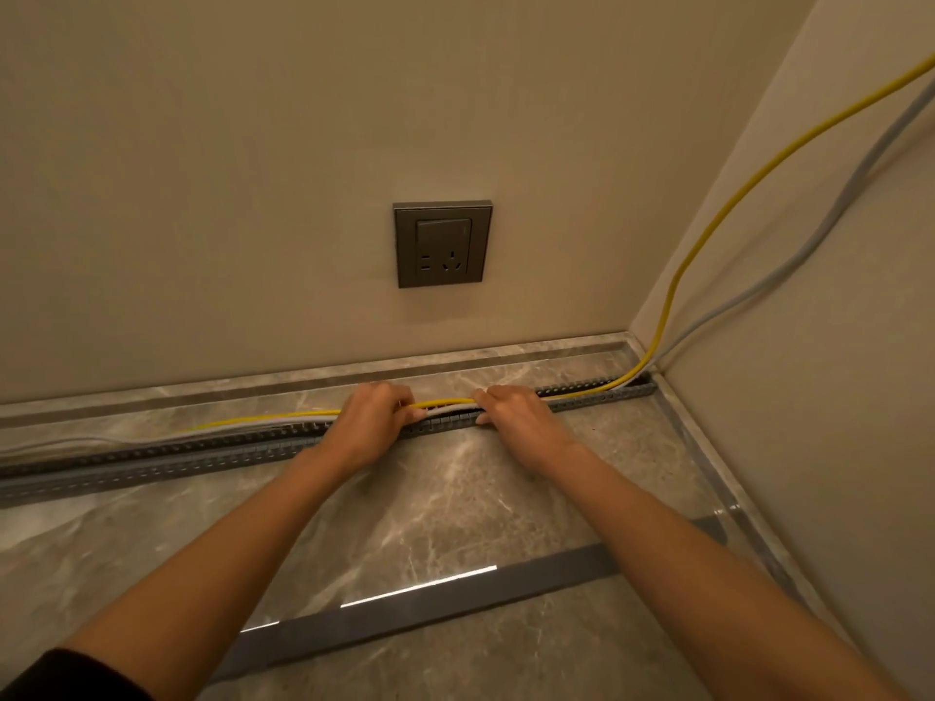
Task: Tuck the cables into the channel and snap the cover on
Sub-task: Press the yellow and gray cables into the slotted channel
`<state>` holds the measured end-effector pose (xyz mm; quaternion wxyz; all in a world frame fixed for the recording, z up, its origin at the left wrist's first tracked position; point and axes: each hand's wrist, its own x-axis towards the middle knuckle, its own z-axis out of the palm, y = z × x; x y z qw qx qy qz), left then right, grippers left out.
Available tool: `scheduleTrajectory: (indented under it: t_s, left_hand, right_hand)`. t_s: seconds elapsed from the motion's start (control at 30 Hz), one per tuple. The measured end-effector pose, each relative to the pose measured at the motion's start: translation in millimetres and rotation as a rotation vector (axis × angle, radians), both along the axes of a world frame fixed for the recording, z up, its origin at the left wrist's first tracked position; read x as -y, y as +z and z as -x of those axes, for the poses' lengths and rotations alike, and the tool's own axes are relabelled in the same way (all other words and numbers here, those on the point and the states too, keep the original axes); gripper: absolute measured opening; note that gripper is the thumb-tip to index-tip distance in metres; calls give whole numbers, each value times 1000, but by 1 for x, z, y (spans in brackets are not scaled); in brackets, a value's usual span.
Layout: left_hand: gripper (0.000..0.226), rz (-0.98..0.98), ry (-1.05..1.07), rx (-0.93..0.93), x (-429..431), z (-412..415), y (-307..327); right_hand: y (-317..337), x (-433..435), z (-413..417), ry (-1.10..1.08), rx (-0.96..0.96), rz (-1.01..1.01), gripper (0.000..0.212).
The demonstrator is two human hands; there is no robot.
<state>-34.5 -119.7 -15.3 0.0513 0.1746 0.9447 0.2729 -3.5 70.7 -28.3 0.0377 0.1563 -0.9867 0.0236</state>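
- Down on the glossy grey-brown marble floor (pixel 455 498), a long grey slotted plastic cable channel (pixel 152 460) runs from the left edge to the corner on the right, lying a little out from the beige back wall (pixel 202 194).
- The left hand (pixel 372 422) is curled over the channel near its middle, fingers closed around the yellow round cable (pixel 708 235) and the pale grey cable (pixel 830 210) that runs beside it.
- The right hand (pixel 521 422) sits just to the right of it, palm down, fingers bent over the same two cables and the thumb against the channel's near wall.
- Between the hands a short stretch of both cables shows, lifted just above the channel's open top.
- To the right of the hands the cables lie inside the channel as far as the corner, then climb along the right-hand wall.
- To the left of the hands they lie outside the channel, on the floor behind it, close to the back wall.
- The flat grey cover strip (pixel 455 597) lies loose on the floor nearer the person, well apart from the channel and under the forearms.
- A dark grey square wall socket (pixel 442 243) is set in the back wall above the hands.
- A dark sleeve (pixel 66 675) shows at the lower left.
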Motion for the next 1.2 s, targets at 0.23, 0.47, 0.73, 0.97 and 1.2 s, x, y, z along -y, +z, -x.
scheduleTrajectory:
  t_s: [0.23,0.47,0.73,0.97,1.2]
  left_hand:
    - [25,-17,46,-52,-6,-9,-11]
    - [10,-142,23,-165,-6,-17,-23]
    - [20,-34,81,-103,-14,-15,-16]
    - [26,-58,201,136,-34,1,-1]
    - [16,-30,89,239,-21,8,1]
  right_hand:
    - [-18,-2,-7,-19,-99,-78,33]
    - [-20,-2,-9,-27,-139,-160,38]
    - [-19,0,-9,-52,-144,-79,41]
    - [-15,2,-7,-140,92,111,45]
    - [-8,42,-20,-84,163,110,61]
